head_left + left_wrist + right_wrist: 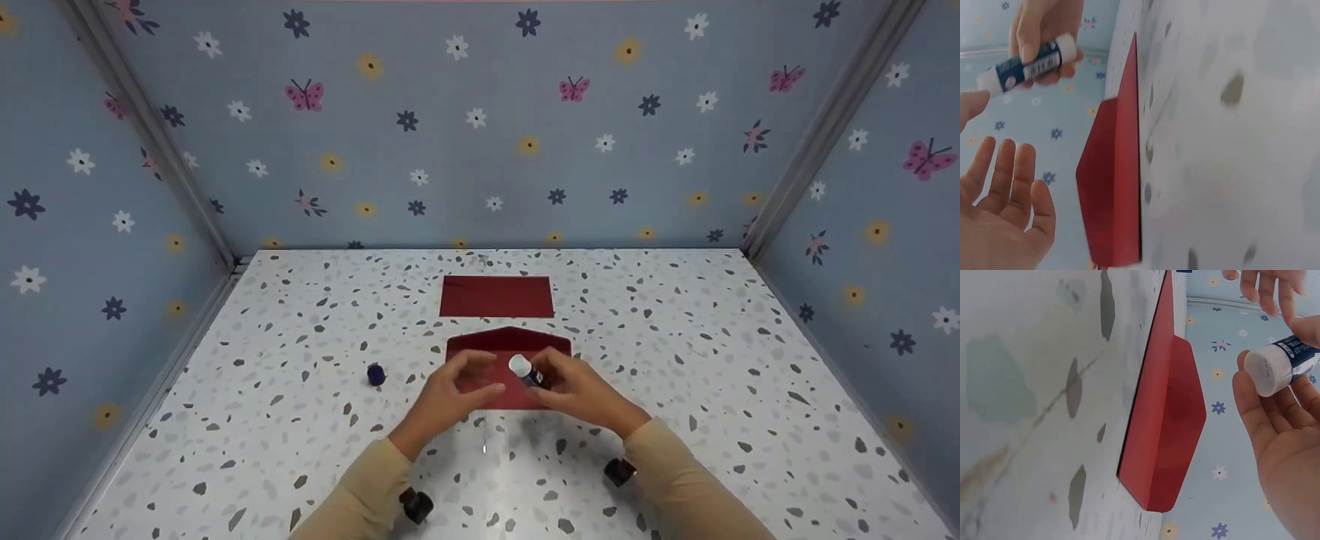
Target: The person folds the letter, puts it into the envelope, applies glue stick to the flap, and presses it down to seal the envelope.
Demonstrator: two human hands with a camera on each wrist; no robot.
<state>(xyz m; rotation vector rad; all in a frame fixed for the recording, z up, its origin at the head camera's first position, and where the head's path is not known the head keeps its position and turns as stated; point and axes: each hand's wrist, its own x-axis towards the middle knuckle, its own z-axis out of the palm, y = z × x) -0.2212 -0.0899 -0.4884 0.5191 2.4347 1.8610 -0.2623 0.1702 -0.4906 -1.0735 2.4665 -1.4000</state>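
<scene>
In the head view my right hand (574, 386) grips a glue stick (528, 370), a white tube with a dark blue label. In the right wrist view one white end of the glue stick (1269, 371) points out past the fingers. My left hand (461, 386) is beside it, fingers spread and loosely bent, holding nothing. The left thumb appears close to a white end in the left wrist view; I cannot tell whether it touches. Below both hands lies a red envelope (510, 394), its pointed flap (1098, 180) raised; the hands hide part of it.
A flat red rectangular card (496, 297) lies behind the envelope. To the left is a small dark blue, rounded object (376, 374). The speckled table (300, 330) meets flower-patterned walls (480, 90) at its back and sides.
</scene>
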